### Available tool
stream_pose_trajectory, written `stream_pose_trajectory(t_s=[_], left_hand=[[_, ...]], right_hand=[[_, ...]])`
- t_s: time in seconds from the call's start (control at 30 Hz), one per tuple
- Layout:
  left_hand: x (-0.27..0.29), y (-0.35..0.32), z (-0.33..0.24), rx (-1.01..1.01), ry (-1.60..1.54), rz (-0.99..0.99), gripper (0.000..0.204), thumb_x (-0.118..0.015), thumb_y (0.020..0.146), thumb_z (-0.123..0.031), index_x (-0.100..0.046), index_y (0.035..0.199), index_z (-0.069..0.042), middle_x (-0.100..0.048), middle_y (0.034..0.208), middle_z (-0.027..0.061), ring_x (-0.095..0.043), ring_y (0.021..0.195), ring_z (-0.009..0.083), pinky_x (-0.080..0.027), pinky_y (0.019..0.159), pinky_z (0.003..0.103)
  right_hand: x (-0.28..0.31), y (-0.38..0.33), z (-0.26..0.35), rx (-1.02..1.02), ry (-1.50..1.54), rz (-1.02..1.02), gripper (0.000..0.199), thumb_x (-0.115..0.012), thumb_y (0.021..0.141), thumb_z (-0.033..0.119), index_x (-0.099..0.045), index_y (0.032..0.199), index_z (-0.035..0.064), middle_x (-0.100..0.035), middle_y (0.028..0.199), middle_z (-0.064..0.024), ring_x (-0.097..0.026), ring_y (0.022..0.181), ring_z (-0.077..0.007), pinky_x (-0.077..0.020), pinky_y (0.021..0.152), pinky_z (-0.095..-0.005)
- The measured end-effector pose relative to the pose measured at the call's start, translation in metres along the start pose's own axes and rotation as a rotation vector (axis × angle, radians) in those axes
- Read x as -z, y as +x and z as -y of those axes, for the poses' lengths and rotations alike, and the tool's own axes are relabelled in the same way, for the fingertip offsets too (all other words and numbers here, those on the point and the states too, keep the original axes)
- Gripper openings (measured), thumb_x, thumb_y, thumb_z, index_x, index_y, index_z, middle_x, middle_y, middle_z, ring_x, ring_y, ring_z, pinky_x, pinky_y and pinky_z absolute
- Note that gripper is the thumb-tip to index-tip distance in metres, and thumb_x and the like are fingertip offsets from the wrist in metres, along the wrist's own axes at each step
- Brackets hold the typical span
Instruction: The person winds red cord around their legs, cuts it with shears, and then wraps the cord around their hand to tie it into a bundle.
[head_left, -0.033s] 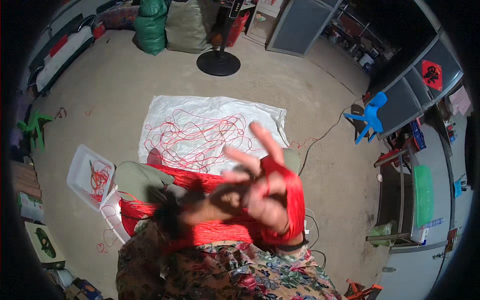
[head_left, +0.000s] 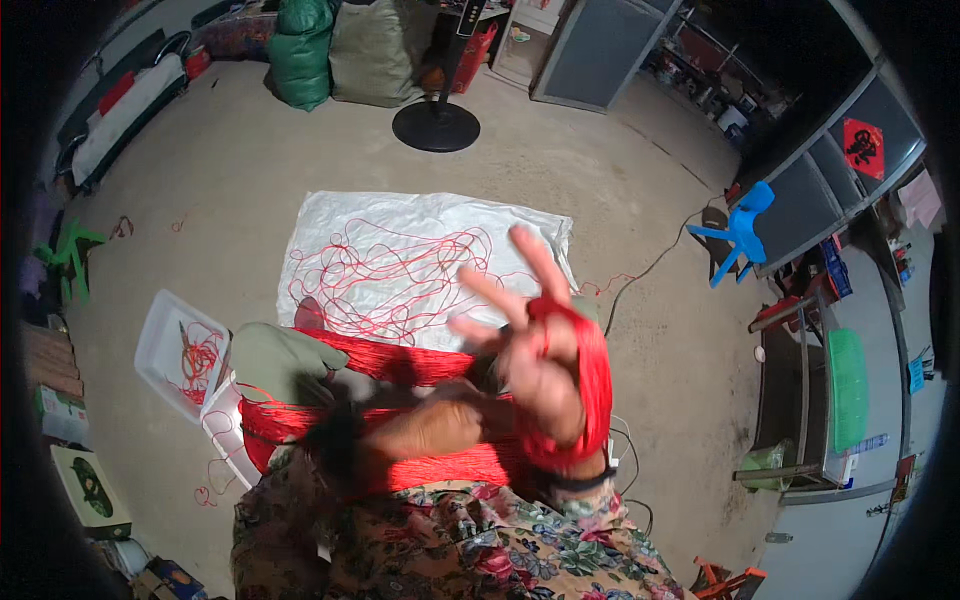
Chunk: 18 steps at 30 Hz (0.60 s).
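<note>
Thick loops of red cord are wound round my right hand. Two or more of its fingers stretch up and apart, blurred, while the rest bend in under the loops. My left hand is closed, close to the right hand's left side. Its fingertips are partly hidden, and what they hold does not show. A big hank of red cord lies across my lap below both hands. Ahead of my knees, a white sheet carries loose, tangled strands of thin red cord.
To my left is a white plastic bin with red cord scraps, and a second white container touches the hank. A black fan base, stuffed sacks and a blue chair stand farther off. A dark cable crosses the floor.
My right hand has shifted slightly up and to the right, with the cord loops still round it. More of my left hand shows, and it is less blurred.
</note>
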<state>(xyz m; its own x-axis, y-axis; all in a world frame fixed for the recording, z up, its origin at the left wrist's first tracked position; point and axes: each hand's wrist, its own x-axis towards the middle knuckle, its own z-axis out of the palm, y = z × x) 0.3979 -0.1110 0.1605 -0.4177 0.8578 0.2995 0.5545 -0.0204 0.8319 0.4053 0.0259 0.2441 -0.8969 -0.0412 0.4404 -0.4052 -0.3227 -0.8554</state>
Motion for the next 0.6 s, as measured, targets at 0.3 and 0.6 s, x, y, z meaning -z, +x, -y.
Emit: stream_pose_trajectory(t_s=[0.3, 0.6], left_hand=[[0.070, 0.000, -0.091, -0.133, 0.487, 0.019, 0.009, -0.060, 0.079, -0.016, -0.058, 0.083, -0.008, -0.057, 0.069, 0.0085, -0.063, 0.065, 0.0254, -0.048, 0.054, 0.038], [0.103, 0.042, -0.005, 0.157, -0.215, -0.447, 0.015, -0.063, 0.090, -0.010, -0.068, 0.096, 0.002, -0.068, 0.080, 0.0063, -0.062, 0.077, 0.0090, -0.049, 0.067, 0.026]], right_hand=[[0.008, 0.004, -0.024, 0.064, -0.661, 0.152, 0.028, -0.069, 0.079, 0.008, -0.064, 0.105, -0.0010, -0.037, 0.147, -0.0191, -0.044, 0.133, -0.0339, -0.0380, 0.107, -0.0411], [-0.018, -0.023, 0.023, 0.196, -0.202, 0.256, 0.017, -0.073, 0.078, 0.007, -0.056, 0.075, 0.0050, -0.017, 0.155, -0.0253, -0.042, 0.132, -0.0484, -0.0479, 0.099, -0.0545]])
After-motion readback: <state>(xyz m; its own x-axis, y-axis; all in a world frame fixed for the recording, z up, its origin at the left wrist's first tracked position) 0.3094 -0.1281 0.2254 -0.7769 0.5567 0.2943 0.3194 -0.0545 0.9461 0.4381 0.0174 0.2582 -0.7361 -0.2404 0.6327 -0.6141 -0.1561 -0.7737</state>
